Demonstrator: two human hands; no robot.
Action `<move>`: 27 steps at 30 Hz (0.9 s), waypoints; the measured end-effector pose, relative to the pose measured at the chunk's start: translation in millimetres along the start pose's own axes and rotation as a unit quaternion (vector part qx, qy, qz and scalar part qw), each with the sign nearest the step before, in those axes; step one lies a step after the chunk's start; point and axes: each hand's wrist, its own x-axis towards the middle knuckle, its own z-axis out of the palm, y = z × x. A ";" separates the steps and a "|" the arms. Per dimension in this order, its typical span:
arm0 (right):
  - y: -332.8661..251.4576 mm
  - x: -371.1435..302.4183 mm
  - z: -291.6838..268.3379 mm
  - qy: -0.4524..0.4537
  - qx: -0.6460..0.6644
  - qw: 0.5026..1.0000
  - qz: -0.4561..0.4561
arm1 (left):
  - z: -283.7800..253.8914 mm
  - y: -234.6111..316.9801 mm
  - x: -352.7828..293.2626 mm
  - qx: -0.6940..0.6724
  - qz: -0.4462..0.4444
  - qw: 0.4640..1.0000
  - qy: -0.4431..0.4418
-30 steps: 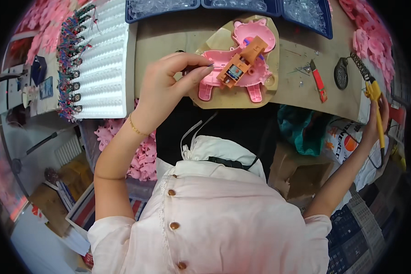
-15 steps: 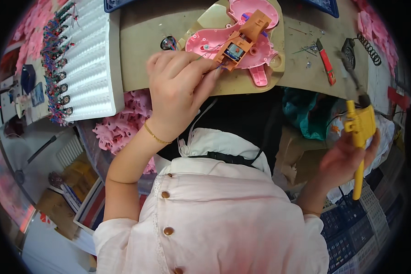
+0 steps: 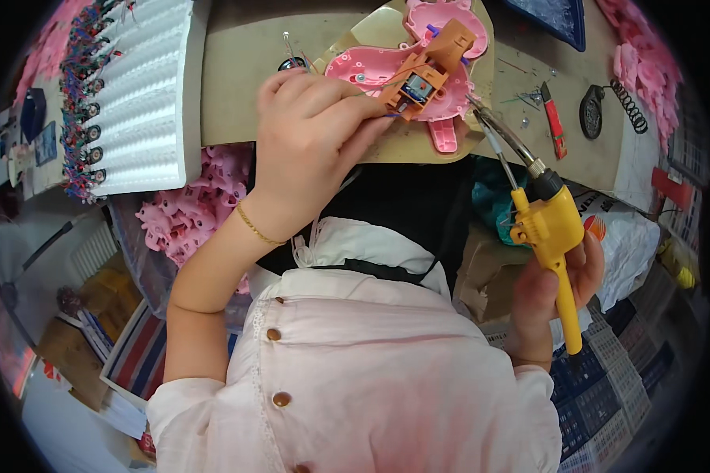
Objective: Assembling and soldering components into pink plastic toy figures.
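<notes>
My left hand (image 3: 308, 130) is closed in a pinch at the near left corner of an orange-brown plastic housing (image 3: 456, 43). A thin blue wire shows at its fingertips. Inside the housing sits a small motor-like part (image 3: 420, 85). The housing rests on a pink toy shell (image 3: 375, 63) with its hollow side up. My right hand (image 3: 588, 272) grips the handle of a yellow soldering gun (image 3: 556, 225). Its metal tip and a thin feed tube beside it point up and left, close to the shell's right edge.
A white foam tray (image 3: 146, 102) with wired round parts stands left. Right of the shell lie a red cutter knife (image 3: 554, 122), wire bits and a black oval holder (image 3: 592, 114) with a coil. Pink toy parts (image 3: 193, 205) fill a bag below the table's edge. A blue tray (image 3: 552, 20) stands far right.
My right hand has swung the soldering gun left, bringing its tip from near the black holder to beside the pink shell. My left hand keeps its pinch at the housing.
</notes>
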 end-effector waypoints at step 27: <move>4.5 37.1 19.6 -0.229 -0.069 0.956 -0.170 | -10.8 -1.3 20.8 -0.107 -0.091 0.982 -0.127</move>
